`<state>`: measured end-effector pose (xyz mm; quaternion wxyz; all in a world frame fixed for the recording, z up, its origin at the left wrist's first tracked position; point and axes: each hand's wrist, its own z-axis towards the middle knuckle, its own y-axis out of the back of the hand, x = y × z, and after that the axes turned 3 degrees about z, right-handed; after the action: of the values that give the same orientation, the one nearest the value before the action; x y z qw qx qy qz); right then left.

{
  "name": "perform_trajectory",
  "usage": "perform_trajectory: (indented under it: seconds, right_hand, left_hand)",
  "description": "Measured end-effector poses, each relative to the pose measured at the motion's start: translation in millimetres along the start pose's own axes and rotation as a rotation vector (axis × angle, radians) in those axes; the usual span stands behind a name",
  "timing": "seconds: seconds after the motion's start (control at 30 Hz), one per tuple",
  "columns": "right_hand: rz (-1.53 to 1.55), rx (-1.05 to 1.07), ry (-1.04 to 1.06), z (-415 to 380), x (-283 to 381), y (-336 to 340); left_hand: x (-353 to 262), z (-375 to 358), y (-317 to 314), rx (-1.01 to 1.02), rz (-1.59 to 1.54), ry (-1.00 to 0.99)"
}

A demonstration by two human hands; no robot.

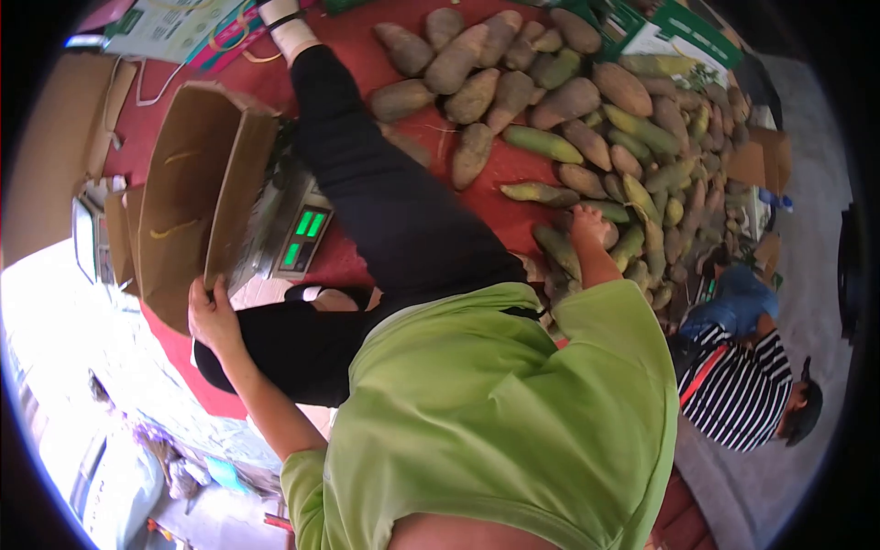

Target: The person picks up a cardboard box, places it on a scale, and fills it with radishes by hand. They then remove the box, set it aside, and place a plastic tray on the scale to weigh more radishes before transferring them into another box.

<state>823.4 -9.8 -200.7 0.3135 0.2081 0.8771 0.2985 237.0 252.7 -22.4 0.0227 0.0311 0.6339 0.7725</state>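
At the left, the fingers of my left hand are closed on the lower edge of an open cardboard box. The box is tilted, its mouth facing up and left, and rests by a digital scale with green lit digits. On the other side, my right hand reaches into a big pile of soil-covered, radish-like vegetables, some green and some brown. Its fingers curl over one of the radish-like vegetables; the exact grip is partly hidden.
The vegetables spread across a red floor covering. My black-clad leg stretches between box and pile. Green-and-white cartons stand behind the pile. A person in a striped shirt is at the right. More cardboard stands at the far left.
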Motion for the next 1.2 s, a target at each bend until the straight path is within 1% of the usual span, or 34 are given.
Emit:
perform_trajectory:
  seconds: [0.03, 0.1, 0.2, 0.27, 0.33, 0.4, 0.43, 0.47, 0.53, 0.57, 0.6, 0.67, 0.7, 0.73, 0.77, 0.8, 0.83, 0.9, 0.93, 1.0, 1.07, 1.13, 1.17, 1.2]
  right_hand:
    - [-0.018, 0.010, 0.027, 0.1, -2.9, 1.1]
    - [-0.041, 0.011, 0.081, 2.1, -7.6, -1.8]
    - [-0.006, -0.053, 0.090, 1.3, -10.6, 1.2]
    - [0.110, -0.047, 0.058, -8.2, -10.6, 18.8]
    - [0.125, -0.081, 0.083, -4.1, -17.2, 16.5]
    - [0.236, -0.153, 0.077, -2.1, -24.7, 16.1]
    - [0.282, -0.146, 0.030, -0.4, -25.9, 18.8]
    - [0.277, -0.156, 0.047, -0.5, -28.9, 20.5]
    - [0.386, -0.228, 0.087, -0.6, -36.3, 23.8]
    - [0.476, -0.265, 0.076, 4.9, -35.8, 25.2]
    - [0.472, -0.272, 0.081, 11.8, -34.4, 26.1]
    - [0.850, -0.404, 0.265, 26.1, -35.2, 29.8]
    - [1.209, -0.296, 0.274, 15.6, -20.5, 53.5]
    - [1.429, -0.310, 0.323, 12.3, -6.4, 67.9]
    - [1.444, -0.337, 0.336, 12.3, 5.9, 85.5]
    - [1.398, -0.435, 0.338, 40.1, 11.1, 81.0]
    - [1.498, -0.363, 0.306, 20.4, 28.8, 117.0]
    - [1.617, -0.341, 0.418, -11.2, 58.3, 178.5]
    - [1.617, -0.345, 0.430, -27.1, 71.2, 208.0]
    - [1.784, -0.300, 0.665, -57.5, 94.8, 261.5]
    - [1.757, -0.365, 0.873, -81.5, 116.2, 304.0]
    - [1.804, -0.302, 1.035, -114.2, 138.7, 343.0]
    - [1.779, -0.302, 1.109, -130.1, 151.2, 358.7]
    - [1.753, -0.305, 1.180, -143.6, 164.0, 371.4]
  left_hand:
    - [-10.8, 3.5, 10.6, 0.097, -0.021, 0.065]
    - [-15.8, 4.3, 14.1, 0.102, -0.025, 0.100]
    - [-22.5, 5.5, 19.2, 0.108, -0.068, 0.126]
    - [-24.8, 6.5, 22.0, 0.131, -0.069, 0.158]
    - [-22.9, 6.8, 20.4, 0.133, -0.086, 0.137]
    - [-23.7, 7.4, 20.7, 0.095, -0.089, 0.131]
    - [-22.0, 7.2, 19.7, 0.109, -0.090, 0.119]
    - [-20.2, 7.4, 19.1, 0.121, -0.092, 0.108]
    - [-19.4, 7.3, 20.4, 0.126, -0.081, 0.125]
    - [-19.2, 7.4, 20.5, 0.128, -0.100, 0.123]
    - [-19.7, 7.0, 21.1, 0.131, -0.123, 0.116]
    - [-20.9, 6.6, 24.5, 0.131, -0.131, 0.104]
    - [-19.8, 5.8, 24.5, 0.130, -0.124, 0.093]
    - [-20.4, 6.2, 24.3, 0.127, -0.120, 0.079]
    - [-22.1, 6.1, 26.7, 0.142, -0.121, 0.072]
    - [-22.7, 4.5, 25.8, 0.140, -0.137, 0.065]
    - [-21.8, 4.0, 25.7, 0.149, -0.145, 0.060]
    - [-20.3, 2.3, 27.6, 0.166, -0.159, 0.069]
    - [-20.2, 2.1, 27.4, 0.156, -0.160, 0.076]
    - [-18.8, -1.2, 28.6, 0.147, -0.164, 0.063]
    - [-17.2, -1.7, 32.1, 0.178, -0.149, 0.054]
    - [-15.7, -3.4, 32.6, 0.163, -0.135, 0.018]
    - [-15.4, -4.5, 32.3, 0.139, -0.134, -0.012]
    - [-14.9, -5.1, 32.6, 0.134, -0.128, -0.002]
